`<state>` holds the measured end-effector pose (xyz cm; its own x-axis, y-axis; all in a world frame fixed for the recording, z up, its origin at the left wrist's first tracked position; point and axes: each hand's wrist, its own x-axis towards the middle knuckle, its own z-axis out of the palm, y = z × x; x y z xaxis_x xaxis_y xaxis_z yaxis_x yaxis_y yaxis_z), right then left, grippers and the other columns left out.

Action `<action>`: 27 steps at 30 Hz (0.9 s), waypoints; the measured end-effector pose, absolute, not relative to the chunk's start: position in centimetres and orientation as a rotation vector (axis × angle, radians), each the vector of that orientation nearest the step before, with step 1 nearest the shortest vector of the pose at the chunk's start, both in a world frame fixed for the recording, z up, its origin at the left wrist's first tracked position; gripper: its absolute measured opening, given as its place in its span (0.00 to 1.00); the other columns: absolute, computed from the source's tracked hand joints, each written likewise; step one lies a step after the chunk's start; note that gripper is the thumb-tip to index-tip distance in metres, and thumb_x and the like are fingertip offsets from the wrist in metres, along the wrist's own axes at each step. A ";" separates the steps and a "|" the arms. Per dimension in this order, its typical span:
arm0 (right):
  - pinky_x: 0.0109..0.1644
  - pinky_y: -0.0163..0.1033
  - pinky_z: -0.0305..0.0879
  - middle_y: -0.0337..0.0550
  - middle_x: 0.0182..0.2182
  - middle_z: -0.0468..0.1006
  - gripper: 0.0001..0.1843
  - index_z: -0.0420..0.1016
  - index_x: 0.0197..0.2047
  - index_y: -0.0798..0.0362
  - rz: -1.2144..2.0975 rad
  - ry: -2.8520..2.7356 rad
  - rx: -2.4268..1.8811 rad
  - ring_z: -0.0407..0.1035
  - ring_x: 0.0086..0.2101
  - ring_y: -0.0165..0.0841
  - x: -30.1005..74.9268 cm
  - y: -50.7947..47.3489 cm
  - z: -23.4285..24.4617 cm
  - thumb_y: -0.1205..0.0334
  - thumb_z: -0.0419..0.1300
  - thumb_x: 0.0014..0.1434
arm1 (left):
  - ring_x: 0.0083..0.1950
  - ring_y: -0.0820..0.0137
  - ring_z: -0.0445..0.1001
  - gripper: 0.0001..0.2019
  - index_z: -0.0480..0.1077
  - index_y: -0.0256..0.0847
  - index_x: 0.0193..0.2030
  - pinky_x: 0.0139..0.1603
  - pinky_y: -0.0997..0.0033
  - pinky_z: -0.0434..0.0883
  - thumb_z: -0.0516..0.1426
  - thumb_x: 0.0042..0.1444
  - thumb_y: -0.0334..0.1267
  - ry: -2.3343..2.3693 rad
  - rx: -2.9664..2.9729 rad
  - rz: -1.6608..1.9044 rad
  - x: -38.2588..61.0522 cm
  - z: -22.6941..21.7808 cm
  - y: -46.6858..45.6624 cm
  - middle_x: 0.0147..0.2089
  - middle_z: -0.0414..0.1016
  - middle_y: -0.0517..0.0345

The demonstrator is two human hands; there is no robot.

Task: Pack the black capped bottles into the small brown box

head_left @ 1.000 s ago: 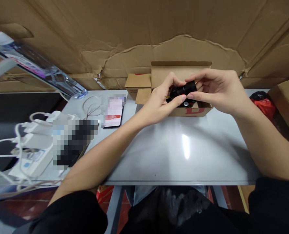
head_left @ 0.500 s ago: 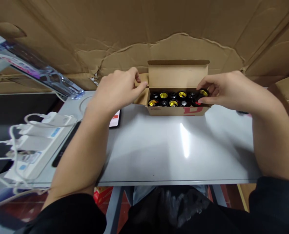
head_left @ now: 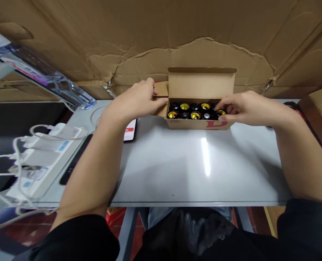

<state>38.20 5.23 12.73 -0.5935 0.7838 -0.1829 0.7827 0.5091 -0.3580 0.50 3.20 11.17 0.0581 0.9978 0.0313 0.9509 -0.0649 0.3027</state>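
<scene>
- my right hand [head_left: 244, 110] is closest, fingers [head_left: 218, 108] curled onto the end brass-topped fitting [head_left: 221, 112], can't tell if gripping
- cardboard box [head_left: 196, 124] runs crossways, left hand [head_left: 131, 103] at its end flap [head_left: 161, 88]

The bare left forearm [head_left: 91, 170] and right forearm [head_left: 293, 152] reach forward from black sleeves [head_left: 76, 237], angling inward. The left-hand grip [head_left: 135, 102] is curled, knuckles up, fingers bunched; the right-hand grip [head_left: 246, 110] lies palm down, fingers spread and slightly bent.

An open brown cardboard box [head_left: 201, 84], lid flap raised, holds two tight rows of upright black cylindrical fittings [head_left: 195, 106] with brass-yellow or silver centres, on the pale grey worktop [head_left: 193, 166].
</scene>
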 end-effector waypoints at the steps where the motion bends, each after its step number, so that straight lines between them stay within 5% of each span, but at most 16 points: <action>1: 0.48 0.53 0.77 0.43 0.43 0.95 0.17 0.93 0.59 0.42 0.632 -2.736 -1.416 0.88 0.43 0.51 38.3 5.3 12.7 0.51 0.71 0.72 | 0.68 0.42 0.84 0.24 0.78 0.44 0.61 0.72 0.44 0.81 0.68 0.71 0.59 1.985 2.140 0.340 0.6 11.3 3.1 0.59 0.88 0.44; 7: 0.51 0.54 0.80 0.45 0.45 0.95 0.18 0.93 0.60 0.42 0.606 -2.750 -1.459 0.90 0.45 0.53 37.7 5.6 12.0 0.48 0.71 0.72 | 0.69 0.43 0.82 0.20 0.73 0.36 0.61 0.69 0.47 0.78 0.65 0.76 0.52 1.987 2.145 0.177 1.9 12.2 2.3 0.70 0.82 0.30; 13: 0.55 0.57 0.84 0.46 0.48 0.96 0.17 0.88 0.60 0.43 0.711 -2.676 -1.490 0.91 0.49 0.54 37.5 5.4 11.8 0.49 0.72 0.73 | 0.70 0.43 0.80 0.26 0.73 0.46 0.58 0.66 0.50 0.77 0.74 0.64 0.56 1.876 2.183 0.435 0.9 11.4 2.5 0.62 0.85 0.47; 20: 0.53 0.59 0.80 0.49 0.47 0.96 0.11 0.89 0.54 0.43 0.409 -2.609 -1.451 0.88 0.46 0.54 39.8 5.0 14.1 0.49 0.68 0.78 | 0.60 0.52 0.83 0.19 0.75 0.50 0.59 0.69 0.41 0.80 0.72 0.66 0.47 1.740 2.205 0.638 2.0 13.2 0.8 0.64 0.82 0.49; 27: 0.50 0.53 0.77 0.46 0.48 0.96 0.18 0.95 0.53 0.43 0.485 -2.926 -1.235 0.86 0.41 0.48 39.3 5.3 12.6 0.54 0.61 0.78 | 0.52 0.54 0.87 0.15 0.78 0.52 0.54 0.63 0.46 0.84 0.72 0.64 0.46 1.579 2.222 0.772 2.4 12.5 1.3 0.61 0.85 0.51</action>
<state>39.29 5.34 12.62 -0.7021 0.6889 -0.1803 0.7102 0.6591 -0.2472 2.44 1.30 12.53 0.2485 0.9362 0.2484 0.7710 -0.3464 0.5344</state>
